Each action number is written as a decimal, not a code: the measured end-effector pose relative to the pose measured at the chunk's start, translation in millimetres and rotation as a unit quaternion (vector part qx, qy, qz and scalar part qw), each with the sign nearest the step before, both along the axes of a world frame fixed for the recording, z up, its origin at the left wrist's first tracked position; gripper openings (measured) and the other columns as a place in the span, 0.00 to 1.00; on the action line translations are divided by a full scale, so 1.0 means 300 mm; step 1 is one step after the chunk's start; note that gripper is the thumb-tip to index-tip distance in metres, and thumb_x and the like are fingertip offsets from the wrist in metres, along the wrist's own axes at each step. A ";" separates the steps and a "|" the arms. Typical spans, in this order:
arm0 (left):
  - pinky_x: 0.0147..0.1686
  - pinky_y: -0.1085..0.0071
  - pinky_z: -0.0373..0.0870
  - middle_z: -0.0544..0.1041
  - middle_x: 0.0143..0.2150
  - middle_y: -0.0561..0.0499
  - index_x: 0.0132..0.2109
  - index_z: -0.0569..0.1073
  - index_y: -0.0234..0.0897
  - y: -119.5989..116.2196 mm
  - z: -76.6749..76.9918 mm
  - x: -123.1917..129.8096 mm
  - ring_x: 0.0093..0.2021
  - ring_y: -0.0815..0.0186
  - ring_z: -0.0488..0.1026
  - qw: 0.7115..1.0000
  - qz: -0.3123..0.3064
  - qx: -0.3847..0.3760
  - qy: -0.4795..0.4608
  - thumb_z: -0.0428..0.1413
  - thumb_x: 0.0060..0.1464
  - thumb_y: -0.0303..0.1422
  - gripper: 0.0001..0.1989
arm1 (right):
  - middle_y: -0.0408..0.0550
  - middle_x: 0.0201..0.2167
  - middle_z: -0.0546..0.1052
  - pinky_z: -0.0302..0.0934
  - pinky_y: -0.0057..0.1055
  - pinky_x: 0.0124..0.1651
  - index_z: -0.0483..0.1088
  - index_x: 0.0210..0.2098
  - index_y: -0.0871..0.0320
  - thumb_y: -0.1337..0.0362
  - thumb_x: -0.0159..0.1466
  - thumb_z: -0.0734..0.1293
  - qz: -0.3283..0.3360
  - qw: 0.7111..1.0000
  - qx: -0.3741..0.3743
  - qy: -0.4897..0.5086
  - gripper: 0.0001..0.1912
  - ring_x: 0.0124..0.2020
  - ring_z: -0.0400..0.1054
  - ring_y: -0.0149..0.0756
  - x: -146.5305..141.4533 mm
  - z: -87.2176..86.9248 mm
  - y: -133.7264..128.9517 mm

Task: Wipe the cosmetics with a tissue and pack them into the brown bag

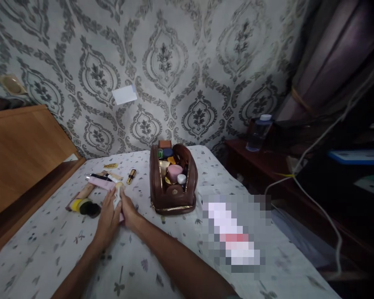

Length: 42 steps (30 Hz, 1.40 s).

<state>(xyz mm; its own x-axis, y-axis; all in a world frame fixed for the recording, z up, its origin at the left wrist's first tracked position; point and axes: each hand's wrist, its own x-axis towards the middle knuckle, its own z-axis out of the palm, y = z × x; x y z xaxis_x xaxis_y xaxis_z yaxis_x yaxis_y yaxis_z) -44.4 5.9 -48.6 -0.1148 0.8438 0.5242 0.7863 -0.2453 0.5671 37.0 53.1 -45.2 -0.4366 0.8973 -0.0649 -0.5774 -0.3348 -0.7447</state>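
My left hand (108,214) and my right hand (127,207) are close together over the bed, closed around a small white tube (116,199) with a pale cream top. A bit of pink shows beneath them; what it belongs to is hidden. Just beyond my hands lie a pink tube (100,182), a black pen-like stick (101,177) and a gold-and-black lipstick-like tube (131,176). Left of my hands rest a yellow-banded container (77,204) and a dark round item (89,208). To the right stands an open brown cosmetic bag (173,199), packed with jars and small containers.
A patterned sheet (137,257) covers the bed. A blurred-out pink and white item (230,232) lies right of the bag. A wooden board (25,137) borders the left side. A clear bottle (259,135) stands on a dark red shelf, near a hanging white cable (326,216).
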 end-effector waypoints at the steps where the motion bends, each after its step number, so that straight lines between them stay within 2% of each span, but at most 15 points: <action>1: 0.71 0.50 0.47 0.62 0.70 0.40 0.64 0.65 0.36 0.020 0.014 -0.012 0.71 0.53 0.53 0.999 0.014 0.003 -0.029 0.46 0.63 0.46 0.28 | 0.47 0.29 0.79 0.69 0.35 0.39 0.75 0.37 0.57 0.38 0.60 0.65 0.013 1.000 -0.012 0.020 0.27 0.36 0.75 0.39 0.000 0.003 -0.009; 4: 0.70 0.53 0.51 0.69 0.65 0.41 0.62 0.68 0.36 0.059 0.040 -0.025 0.69 0.54 0.59 0.987 0.066 -0.013 -0.149 0.47 0.63 0.47 0.27 | 0.45 0.29 0.79 0.69 0.35 0.40 0.74 0.35 0.58 0.47 0.53 0.74 0.026 0.997 -0.029 0.065 0.21 0.36 0.75 0.39 -0.005 0.007 -0.025; 7: 0.64 0.54 0.63 0.76 0.56 0.40 0.57 0.71 0.35 0.055 0.035 0.011 0.61 0.53 0.70 0.946 0.103 -0.052 -0.302 0.46 0.63 0.49 0.27 | 0.44 0.27 0.79 0.69 0.34 0.39 0.73 0.33 0.58 0.53 0.49 0.77 0.014 0.996 -0.041 0.083 0.19 0.35 0.75 0.40 -0.012 0.001 -0.017; 9: 0.60 0.57 0.67 0.78 0.53 0.40 0.56 0.72 0.33 0.036 0.025 0.052 0.57 0.54 0.74 0.917 0.090 -0.054 -0.386 0.49 0.61 0.51 0.28 | 0.43 0.28 0.80 0.70 0.33 0.39 0.73 0.34 0.58 0.57 0.49 0.77 -0.007 0.994 -0.054 0.099 0.17 0.35 0.75 0.39 -0.017 -0.008 -0.002; 12: 0.60 0.60 0.67 0.79 0.53 0.41 0.56 0.72 0.33 0.000 0.013 0.109 0.57 0.55 0.73 0.888 0.048 -0.032 -0.455 0.53 0.59 0.51 0.29 | 0.43 0.31 0.81 0.70 0.31 0.38 0.72 0.37 0.57 0.61 0.51 0.75 -0.040 0.989 -0.073 0.120 0.15 0.35 0.75 0.37 -0.023 -0.027 0.032; 15: 0.64 0.60 0.61 0.77 0.56 0.42 0.58 0.72 0.35 -0.037 0.006 0.144 0.62 0.55 0.69 0.893 0.040 -0.039 -0.446 0.52 0.61 0.50 0.27 | 0.41 0.30 0.81 0.71 0.30 0.38 0.70 0.37 0.56 0.65 0.53 0.73 -0.075 0.984 -0.089 0.132 0.13 0.33 0.75 0.35 -0.019 -0.043 0.067; 19: 0.69 0.61 0.50 0.70 0.64 0.43 0.62 0.68 0.37 -0.074 -0.007 0.160 0.69 0.56 0.59 0.953 -0.006 -0.019 -0.302 0.53 0.60 0.46 0.27 | 0.38 0.28 0.80 0.71 0.30 0.38 0.68 0.38 0.56 0.70 0.53 0.70 -0.106 0.979 -0.103 0.138 0.13 0.29 0.74 0.32 0.001 -0.048 0.087; 21: 0.70 0.60 0.48 0.67 0.66 0.42 0.64 0.65 0.37 -0.075 -0.010 0.156 0.69 0.57 0.58 0.970 -0.025 0.001 -0.243 0.53 0.61 0.44 0.28 | 0.38 0.29 0.80 0.71 0.31 0.40 0.68 0.39 0.56 0.71 0.53 0.70 -0.109 0.979 -0.101 0.142 0.14 0.30 0.75 0.32 0.008 -0.041 0.081; 24: 0.69 0.59 0.49 0.68 0.65 0.41 0.63 0.66 0.37 -0.059 -0.002 0.128 0.69 0.56 0.59 0.973 -0.012 0.012 -0.232 0.51 0.63 0.44 0.26 | 0.40 0.32 0.81 0.71 0.31 0.42 0.68 0.39 0.56 0.72 0.53 0.70 -0.100 0.979 -0.088 0.151 0.15 0.35 0.75 0.33 0.006 -0.024 0.061; 27: 0.66 0.59 0.54 0.73 0.59 0.42 0.56 0.72 0.35 -0.042 0.019 0.082 0.65 0.55 0.64 0.963 0.019 0.004 -0.269 0.51 0.62 0.46 0.23 | 0.42 0.32 0.80 0.70 0.29 0.39 0.69 0.36 0.57 0.72 0.52 0.70 -0.084 0.984 -0.067 0.140 0.13 0.34 0.75 0.32 -0.002 -0.007 0.044; 30: 0.56 0.63 0.66 0.79 0.46 0.44 0.43 0.76 0.34 -0.033 0.039 0.030 0.52 0.56 0.73 0.939 0.071 -0.006 -0.338 0.55 0.57 0.50 0.21 | 0.41 0.30 0.79 0.67 0.24 0.32 0.70 0.36 0.57 0.71 0.51 0.72 -0.073 0.990 -0.060 0.108 0.13 0.30 0.72 0.29 0.000 -0.001 0.036; 33: 0.36 0.68 0.71 0.76 0.28 0.49 0.30 0.72 0.35 -0.027 0.048 -0.013 0.34 0.61 0.74 0.911 0.126 -0.021 -0.392 0.54 0.55 0.54 0.24 | 0.38 0.26 0.76 0.58 0.19 0.22 0.71 0.36 0.58 0.67 0.50 0.74 -0.050 0.994 -0.057 0.074 0.14 0.24 0.67 0.26 0.011 0.000 0.030; 35: 0.23 0.72 0.65 0.69 0.20 0.53 0.26 0.68 0.37 -0.024 0.050 -0.031 0.24 0.65 0.68 0.893 0.159 -0.035 -0.419 0.52 0.55 0.57 0.26 | 0.36 0.21 0.72 0.50 0.18 0.18 0.71 0.34 0.59 0.65 0.49 0.76 -0.029 0.996 -0.053 0.064 0.14 0.19 0.61 0.23 0.018 0.003 0.024; 37: 0.15 0.74 0.56 0.63 0.16 0.56 0.24 0.65 0.38 -0.021 0.053 -0.038 0.17 0.68 0.61 0.873 0.186 -0.050 -0.448 0.50 0.55 0.58 0.27 | 0.35 0.19 0.70 0.46 0.18 0.16 0.71 0.31 0.59 0.64 0.48 0.77 -0.011 0.997 -0.047 0.060 0.15 0.17 0.57 0.22 0.023 0.007 0.019; 42: 0.12 0.76 0.47 0.58 0.13 0.59 0.23 0.61 0.40 -0.018 0.079 -0.025 0.12 0.72 0.53 0.837 0.199 -0.065 -0.506 0.48 0.56 0.58 0.27 | 0.37 0.20 0.71 0.46 0.19 0.16 0.72 0.31 0.60 0.63 0.45 0.79 0.010 0.998 -0.037 0.058 0.17 0.17 0.57 0.21 0.030 0.017 0.014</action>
